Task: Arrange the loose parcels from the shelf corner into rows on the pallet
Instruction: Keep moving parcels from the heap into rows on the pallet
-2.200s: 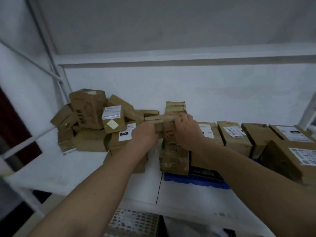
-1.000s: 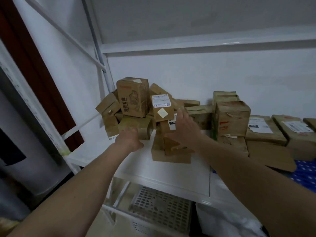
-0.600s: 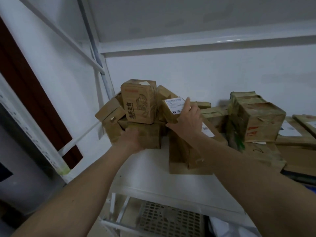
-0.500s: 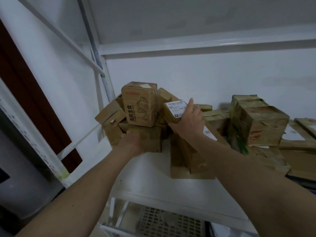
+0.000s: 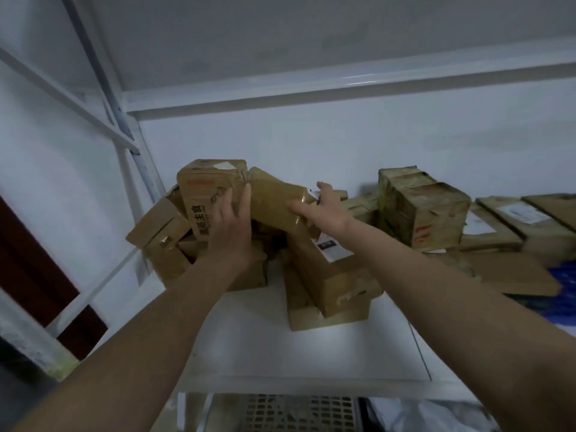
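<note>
Loose brown parcels (image 5: pixel 162 241) are heaped in the shelf's left back corner. A tall printed box (image 5: pixel 199 194) stands on top of the heap. Beside it a brown taped parcel (image 5: pixel 274 198) lies tilted. My right hand (image 5: pixel 324 210) grips that parcel's right end, thumb on its front and fingers over its top. My left hand (image 5: pixel 230 226) lies flat against the printed box, its thumb along the tilted parcel's left edge. The blue pallet (image 5: pixel 561 304) shows at the right edge, with flat parcels (image 5: pixel 498 222) in a row on it.
A taped box with red marks (image 5: pixel 430 210) sits stacked right of my hands. Two long parcels (image 5: pixel 333 275) lean on the white shelf board (image 5: pixel 280 353) in front. A white upright post (image 5: pixel 124 126) bounds the corner. A mesh basket (image 5: pixel 299 413) lies below the shelf.
My left hand rose from the low box to the tall printed box. My right hand stayed on the small labelled parcel, which now tilts left with its brown side towards me.
</note>
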Motion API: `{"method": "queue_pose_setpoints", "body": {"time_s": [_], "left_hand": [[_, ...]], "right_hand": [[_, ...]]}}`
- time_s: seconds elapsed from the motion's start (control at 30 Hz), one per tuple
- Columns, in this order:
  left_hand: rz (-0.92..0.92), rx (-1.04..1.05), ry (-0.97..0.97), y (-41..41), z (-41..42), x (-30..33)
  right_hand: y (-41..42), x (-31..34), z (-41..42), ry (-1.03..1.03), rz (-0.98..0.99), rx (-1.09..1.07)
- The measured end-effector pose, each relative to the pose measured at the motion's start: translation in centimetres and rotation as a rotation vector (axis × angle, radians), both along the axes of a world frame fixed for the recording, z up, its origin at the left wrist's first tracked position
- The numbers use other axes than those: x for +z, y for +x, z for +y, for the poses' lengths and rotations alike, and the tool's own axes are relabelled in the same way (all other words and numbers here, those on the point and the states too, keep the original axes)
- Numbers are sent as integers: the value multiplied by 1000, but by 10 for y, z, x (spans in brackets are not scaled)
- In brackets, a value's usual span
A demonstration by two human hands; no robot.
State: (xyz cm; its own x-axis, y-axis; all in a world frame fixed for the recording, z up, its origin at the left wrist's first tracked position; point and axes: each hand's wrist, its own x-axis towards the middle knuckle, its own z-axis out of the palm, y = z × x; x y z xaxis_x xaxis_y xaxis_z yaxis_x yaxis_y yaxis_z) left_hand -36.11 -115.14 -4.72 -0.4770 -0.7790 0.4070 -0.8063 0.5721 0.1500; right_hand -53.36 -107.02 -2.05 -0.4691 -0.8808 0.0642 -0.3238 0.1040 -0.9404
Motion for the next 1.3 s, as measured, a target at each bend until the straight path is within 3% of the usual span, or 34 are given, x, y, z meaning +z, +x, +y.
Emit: {"method": "queue_pose_setpoints", "body": {"time_s": [0.2,0.37,0.63,0.77,0.93,1.1,1.3], "left_hand": [[57,-331,-55,-44,23,23],[-1,-556,62,-92,54,34],[-61,-636,41,-169,125,36],[-87,-606,66,-213,170,31],[-150,-585,124,-270,224,23],[-140,-532,185,-319,268,8],[-160,-471,217,-373,315,-19]], "right_hand": [[-34,-1,53,34,-184,35],[-71,-2,105,66,-119,-39],[-131,3,185,31,-109,-184],[-169,6,225,112,52,-313],[-218,11,276,186,398,-359],[-254,22,313,339,649,-213],[-301,9,354,589,780,31]]}}
